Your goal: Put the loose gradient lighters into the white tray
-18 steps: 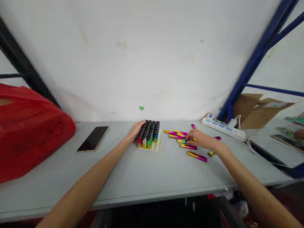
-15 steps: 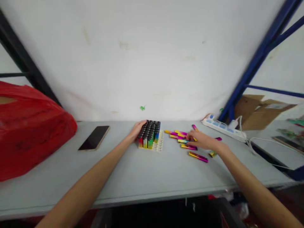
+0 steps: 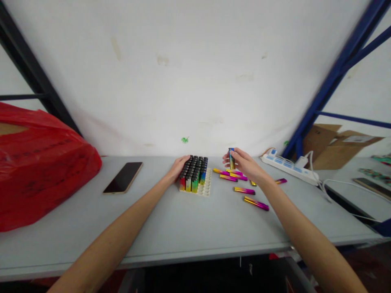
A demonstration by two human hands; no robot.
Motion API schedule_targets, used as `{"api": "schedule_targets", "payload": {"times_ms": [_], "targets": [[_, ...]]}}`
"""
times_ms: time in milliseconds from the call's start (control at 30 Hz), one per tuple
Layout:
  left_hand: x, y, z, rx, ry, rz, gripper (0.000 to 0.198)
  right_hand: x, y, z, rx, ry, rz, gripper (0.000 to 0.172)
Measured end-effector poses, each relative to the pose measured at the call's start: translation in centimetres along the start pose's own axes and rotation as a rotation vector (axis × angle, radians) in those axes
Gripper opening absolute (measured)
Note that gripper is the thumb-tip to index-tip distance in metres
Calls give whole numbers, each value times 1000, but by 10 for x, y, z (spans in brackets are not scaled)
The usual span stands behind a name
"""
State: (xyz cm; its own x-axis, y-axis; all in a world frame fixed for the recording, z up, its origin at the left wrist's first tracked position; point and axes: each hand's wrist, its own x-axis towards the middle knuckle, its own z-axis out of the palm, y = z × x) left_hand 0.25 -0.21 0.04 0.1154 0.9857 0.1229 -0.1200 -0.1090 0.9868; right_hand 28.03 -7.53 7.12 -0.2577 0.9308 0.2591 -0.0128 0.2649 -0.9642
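Observation:
My right hand (image 3: 242, 162) is closed around a blue-and-gold lighter (image 3: 231, 158), held upright above the table. Below it and to the right lie several loose lighters (image 3: 255, 203), mostly magenta and gold. A white tray (image 3: 207, 187) with round sockets holds upright lighters (image 3: 194, 169) in tight rows; their tops are black and their bodies red, yellow, green and blue. Bare sockets show along the tray's right side and front right corner. My left hand (image 3: 177, 168) grips the block of lighters and tray from the left, its fingertips partly hidden behind the lighters.
A dark-screened phone (image 3: 123, 178) lies left of the tray. Farther left, a big red plastic bag (image 3: 42, 167) bulges over the table. At the back right are a white power strip (image 3: 290, 167) with cables and an open cardboard box (image 3: 342, 146). The wall stands directly behind.
My right hand has lifted the blue-and-gold lighter out of the loose pile, moving up and left and turning it upright. My left hand stays at the tray.

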Motion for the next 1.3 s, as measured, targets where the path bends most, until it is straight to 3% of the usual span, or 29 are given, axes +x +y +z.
{"api": "schedule_targets", "payload": {"times_ms": [133,267,467,633,800,900,1033,1200,1300], "targets": [[-1,2,2,-15,-7,11,34,9,6,40,99,-99,36,31],[-1,2,2,-4,-11,21,34,5,28,62,-156,-3,14,39],[0,0,0,-11,-13,0,34,-8,43,64,-527,174,-135,53],[2,-2,-2,-18,-5,-7,36,-9,45,64,-632,272,-131,45],[2,-3,-2,-25,-14,-7,36,-9,49,64,-651,281,-130,39],[3,-3,-3,-11,-13,2,37,-11,46,63,-648,242,-145,43],[2,-3,-2,-6,-20,10,38,-18,32,61,-668,93,-216,37],[-2,2,1,21,-17,23,39,-25,19,59,-851,-55,-372,34],[-2,3,1,36,-19,37,38,-25,21,60,-938,-126,-370,35]]}}
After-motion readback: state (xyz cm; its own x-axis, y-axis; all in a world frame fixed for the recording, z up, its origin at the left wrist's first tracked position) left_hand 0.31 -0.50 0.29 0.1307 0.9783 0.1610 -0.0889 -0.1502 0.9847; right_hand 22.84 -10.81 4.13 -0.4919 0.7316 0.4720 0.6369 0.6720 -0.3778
